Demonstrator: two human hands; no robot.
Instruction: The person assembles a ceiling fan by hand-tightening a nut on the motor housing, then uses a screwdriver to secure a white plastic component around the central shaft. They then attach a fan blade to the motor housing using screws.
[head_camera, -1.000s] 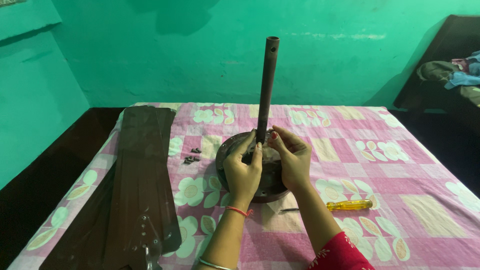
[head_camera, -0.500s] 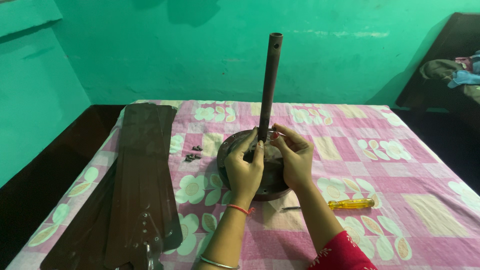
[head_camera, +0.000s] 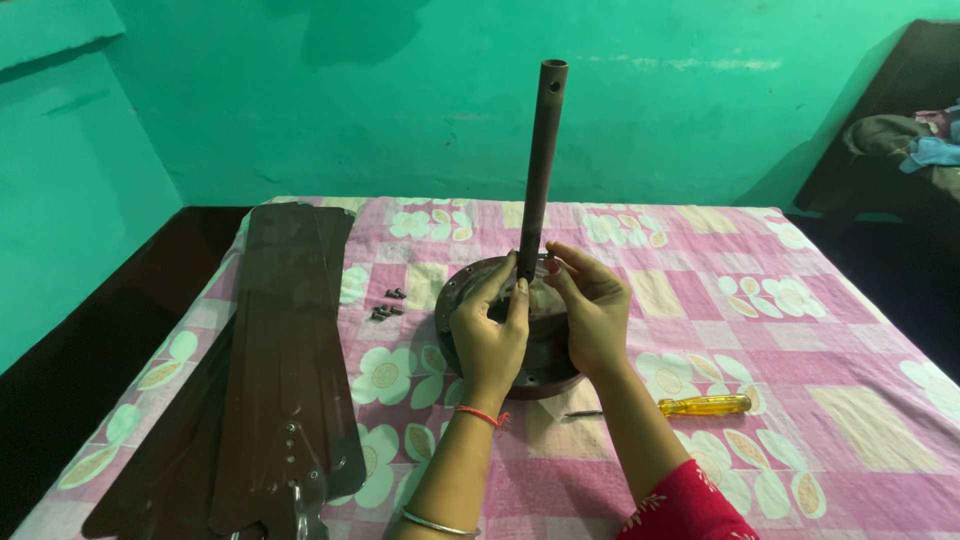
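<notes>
While my left hand (head_camera: 488, 335) and right hand (head_camera: 592, 315) meet at the frame's centre, their fingers pinch narrowly around the foot of the upright brown rod (head_camera: 543, 160) on the round fan motor (head_camera: 548, 350). Brown fan blades (head_camera: 270, 370) lie lower left, small screws (head_camera: 388, 304) just left of the motor, and a yellow screwdriver (head_camera: 700, 405) sits lower right on the pink floral cloth (head_camera: 800, 340).

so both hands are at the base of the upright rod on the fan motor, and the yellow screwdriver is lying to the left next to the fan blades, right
Not quite. The head view shows the yellow screwdriver lying on the right side of the bed, beside the right forearm, away from the fan blades. The rest holds: the left hand and right hand are at the base of the upright rod on the fan motor.
</notes>
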